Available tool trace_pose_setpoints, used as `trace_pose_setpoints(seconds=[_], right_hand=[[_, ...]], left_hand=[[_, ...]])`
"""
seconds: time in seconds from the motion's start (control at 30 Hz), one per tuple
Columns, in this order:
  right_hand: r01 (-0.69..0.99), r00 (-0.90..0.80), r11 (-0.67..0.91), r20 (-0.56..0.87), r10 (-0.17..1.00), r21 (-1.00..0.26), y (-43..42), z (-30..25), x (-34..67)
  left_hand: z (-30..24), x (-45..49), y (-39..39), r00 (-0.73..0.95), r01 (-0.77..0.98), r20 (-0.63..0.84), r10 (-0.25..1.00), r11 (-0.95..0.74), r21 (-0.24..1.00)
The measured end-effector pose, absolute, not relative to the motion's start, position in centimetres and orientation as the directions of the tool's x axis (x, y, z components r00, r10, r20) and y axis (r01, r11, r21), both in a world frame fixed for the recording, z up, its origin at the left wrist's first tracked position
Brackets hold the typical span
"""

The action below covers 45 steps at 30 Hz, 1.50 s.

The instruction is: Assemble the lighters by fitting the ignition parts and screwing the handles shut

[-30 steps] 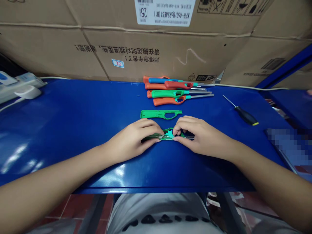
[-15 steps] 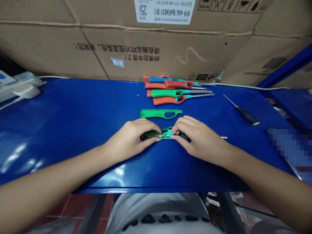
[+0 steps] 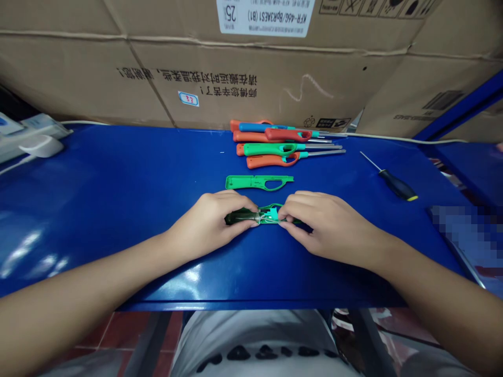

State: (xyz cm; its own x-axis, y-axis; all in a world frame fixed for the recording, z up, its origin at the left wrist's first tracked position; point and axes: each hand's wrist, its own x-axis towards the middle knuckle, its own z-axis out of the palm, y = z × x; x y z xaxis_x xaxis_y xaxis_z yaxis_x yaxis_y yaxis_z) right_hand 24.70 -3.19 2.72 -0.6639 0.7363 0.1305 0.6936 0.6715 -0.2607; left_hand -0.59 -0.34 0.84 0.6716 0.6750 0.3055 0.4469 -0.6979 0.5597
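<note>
An opened green lighter body (image 3: 264,215) lies on the blue table (image 3: 118,199) between my hands, its inner parts and a teal trigger piece showing. My left hand (image 3: 212,222) is closed around its dark handle end. My right hand (image 3: 326,222) pinches the teal trigger part and covers the nozzle end. Just behind lies a separate green half shell (image 3: 259,182), flat and untouched.
Several assembled long lighters (image 3: 283,144) in orange, green and blue lie stacked at the back centre. A black screwdriver with a yellow tip (image 3: 391,179) lies at the right. Cardboard boxes (image 3: 251,68) wall the far edge. A white power strip (image 3: 29,137) sits far left.
My right hand has shifted slightly over the lighter, and the metal nozzle tip seen to its right half a second ago is hidden now. My left hand stays put.
</note>
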Motion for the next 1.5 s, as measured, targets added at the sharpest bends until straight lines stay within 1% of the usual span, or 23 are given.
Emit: trace_pose_setpoints(seconds=[0.17,0.33,0.43,0.63,0.7,0.87,0.93,1.13,1.23,1.33,1.5], right_hand=[[0.719,-0.636,0.636,0.103,0.765,-0.281,-3.4,3.0,24.6],[0.770,-0.576,0.558,0.039,0.816,-0.310,-3.3,3.4,25.0],[0.781,-0.546,0.520,0.024,0.837,-0.345,-3.0,3.3,25.3],[0.775,-0.546,0.505,0.002,0.838,-0.380,-2.8,3.4,25.7],[0.767,-0.568,0.525,-0.008,0.823,-0.369,-2.9,3.5,25.7],[0.768,-0.612,0.588,-0.022,0.791,-0.254,-3.0,3.4,25.5],[0.760,-0.627,0.605,-0.023,0.778,-0.239,-3.0,3.3,25.5],[0.743,-0.621,0.593,0.011,0.784,-0.311,-2.7,3.1,25.7],[0.726,-0.611,0.575,0.030,0.791,-0.377,-2.6,3.2,25.8],[0.718,-0.585,0.542,0.044,0.810,-0.436,-2.4,3.1,25.7],[0.706,-0.581,0.535,0.052,0.812,-0.465,-2.3,3.2,25.7]], left_hand=[[0.9,-0.6,-0.3,0.670,0.444,0.304,0.677,-0.694,0.566],[0.8,-0.6,-0.3,0.675,0.439,0.296,0.676,-0.690,0.576],[0.8,-0.6,-0.3,0.677,0.435,0.299,0.673,-0.693,0.575],[0.9,-0.6,-0.4,0.680,0.432,0.306,0.667,-0.701,0.568],[0.9,-0.6,-0.4,0.683,0.436,0.303,0.665,-0.704,0.561],[0.9,-0.6,-0.4,0.692,0.434,0.308,0.653,-0.717,0.545],[0.9,-0.6,-0.4,0.691,0.439,0.302,0.656,-0.714,0.546],[0.9,-0.7,-0.3,0.690,0.446,0.290,0.663,-0.705,0.551],[0.8,-0.6,-0.3,0.698,0.437,0.296,0.652,-0.716,0.544],[0.8,-0.6,-0.4,0.720,0.415,0.308,0.622,-0.742,0.526],[0.7,-0.7,-0.4,0.762,0.367,0.333,0.555,-0.795,0.484]])
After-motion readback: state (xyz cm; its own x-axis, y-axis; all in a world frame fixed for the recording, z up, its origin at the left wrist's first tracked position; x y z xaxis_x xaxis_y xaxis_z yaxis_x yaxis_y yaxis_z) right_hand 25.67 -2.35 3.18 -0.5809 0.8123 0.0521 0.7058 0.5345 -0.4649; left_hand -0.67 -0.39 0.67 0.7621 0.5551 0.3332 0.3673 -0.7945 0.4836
